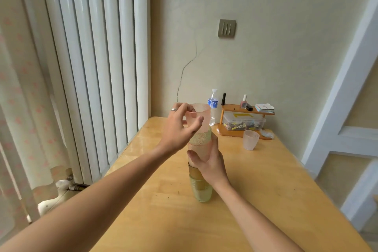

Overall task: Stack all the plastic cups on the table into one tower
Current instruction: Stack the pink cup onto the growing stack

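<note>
From where I watch, the tower stands on the near-middle of the wooden table, a green cup at the base, then a brownish one, a pink one, a green textured one, and a pink cup at the top; my right hand wraps the middle of the stack, thumb on the near side and fingers curled round the far side, so it is clasped on the tower; my left hand sits at the top cup with fingers spread and loosely curved, thumb and forefinger close to the cup's wall, and I cannot tell whether they touch it or hang just off it; the risk I judge greatest is the tower tipping, since it is tall on a narrow base and any sideways drag from the left hand as it leaves the rim could lean the top cups over; if the right hand lets go too soon, the whole column may topple; a cup seated crooked would also wedge or pop out; farther back, one clear cup stands alone, well apart to the right, not yet stacked; reaching for it means crossing beside the tower, and a forearm could brush it; behind it sit a small wooden shelf with a clear box, and a water bottle against the wall, none blocking the way.
</note>
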{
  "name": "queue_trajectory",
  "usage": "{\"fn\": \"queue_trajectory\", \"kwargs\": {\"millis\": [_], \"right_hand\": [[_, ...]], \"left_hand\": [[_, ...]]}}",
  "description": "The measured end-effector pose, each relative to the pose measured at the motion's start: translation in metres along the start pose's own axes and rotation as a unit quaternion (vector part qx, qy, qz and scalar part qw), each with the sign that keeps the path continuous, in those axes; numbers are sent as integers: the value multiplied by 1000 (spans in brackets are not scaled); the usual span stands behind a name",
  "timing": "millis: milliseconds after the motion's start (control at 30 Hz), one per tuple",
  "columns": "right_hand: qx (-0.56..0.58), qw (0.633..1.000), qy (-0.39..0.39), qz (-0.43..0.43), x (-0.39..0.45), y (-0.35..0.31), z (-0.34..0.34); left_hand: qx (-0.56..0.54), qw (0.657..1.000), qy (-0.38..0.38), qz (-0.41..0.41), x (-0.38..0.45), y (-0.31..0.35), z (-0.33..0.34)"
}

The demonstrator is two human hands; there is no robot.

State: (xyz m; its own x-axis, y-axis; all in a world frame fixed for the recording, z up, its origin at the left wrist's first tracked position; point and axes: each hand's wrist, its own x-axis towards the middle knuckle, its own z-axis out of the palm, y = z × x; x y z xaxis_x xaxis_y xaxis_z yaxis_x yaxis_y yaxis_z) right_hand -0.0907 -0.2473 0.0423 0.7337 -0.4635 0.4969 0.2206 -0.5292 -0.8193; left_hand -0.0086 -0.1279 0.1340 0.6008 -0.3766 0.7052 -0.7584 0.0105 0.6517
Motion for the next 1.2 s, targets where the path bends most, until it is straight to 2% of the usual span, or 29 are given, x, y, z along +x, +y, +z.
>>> {"fn": "queue_trajectory", "kwargs": {"millis": [100, 267, 533, 700, 767, 900, 1067, 1200], "right_hand": [[-2, 1000, -1, -2, -3, -1, -2], [7, 999, -41, 23, -9, 4, -11], [-117, 971, -178, 109, -47, 33, -31], [-134, 972, -146, 128, -39, 38, -19], [-129, 973, -147, 126, -29, 36, -7], [-120, 972, -160, 123, -7, 36, 16], [-113, 971, -172, 122, 5, 43, 37], [-97, 965, -205, 130, 12, 55, 33]], "left_hand": [[23, 998, -50, -2, -8, -5, 3], [-9, 999, -42, -15, -27, -16, 9], [-48, 995, -69, -55, -47, -22, 23], [-37, 997, -66, -24, -45, -22, 26], [-47, 996, -64, -37, -42, -24, 23], [-42, 994, -46, -85, -36, -33, 14], [-54, 994, -16, -93, -31, -57, 4], [-63, 993, -23, -97, -30, -69, 8]]}}
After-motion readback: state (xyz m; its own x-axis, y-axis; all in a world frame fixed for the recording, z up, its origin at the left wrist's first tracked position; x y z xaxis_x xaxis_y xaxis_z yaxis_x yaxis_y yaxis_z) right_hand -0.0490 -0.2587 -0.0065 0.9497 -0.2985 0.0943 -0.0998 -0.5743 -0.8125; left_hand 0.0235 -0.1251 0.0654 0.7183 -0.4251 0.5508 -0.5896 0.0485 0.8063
